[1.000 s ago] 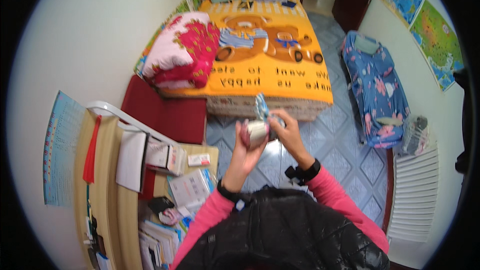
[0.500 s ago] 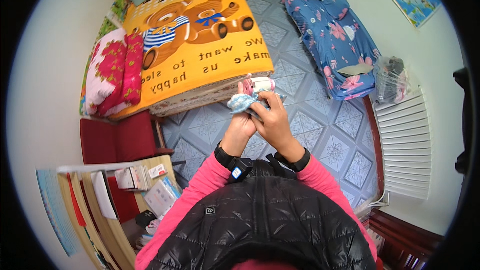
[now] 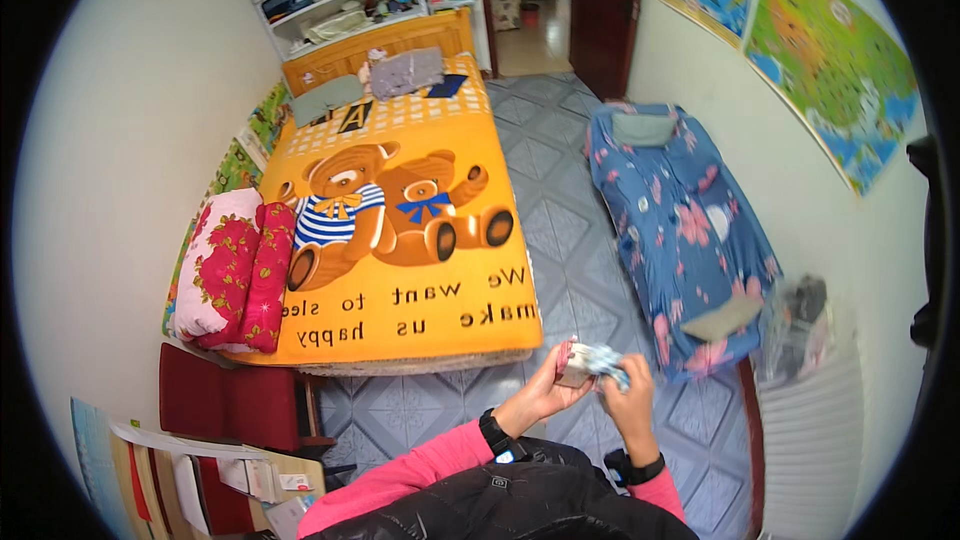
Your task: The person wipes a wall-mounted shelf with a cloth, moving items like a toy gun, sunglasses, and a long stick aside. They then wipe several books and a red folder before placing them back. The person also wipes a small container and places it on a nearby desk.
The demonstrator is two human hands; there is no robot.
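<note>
Above the tiled floor (image 3: 560, 270), both hands, L (image 3: 545, 390) & R (image 3: 630, 400), kept fingers clenched on a small packet (image 3: 592, 360), now lower & farther from the bed (image 3: 400, 230) than before.

The two hands, the left hand (image 3: 543, 392) and the right hand (image 3: 632, 402), are up in the air over the grey tiled floor (image 3: 560, 240). A bare strip of floor runs far, from the hands to the open door (image 3: 540, 10). A hand could move that way.

On the left, the big bed with the orange bear blanket (image 3: 400, 230) blocks the way. Its near edge is just beside the left hand. On the right, the small bed with the blue flower cover (image 3: 680, 230) stands close. Near left, a red chair (image 3: 235, 405) and a wooden desk (image 3: 200, 480) fill the corner. Far right near the wall is a white radiator (image 3: 815, 440).
</note>
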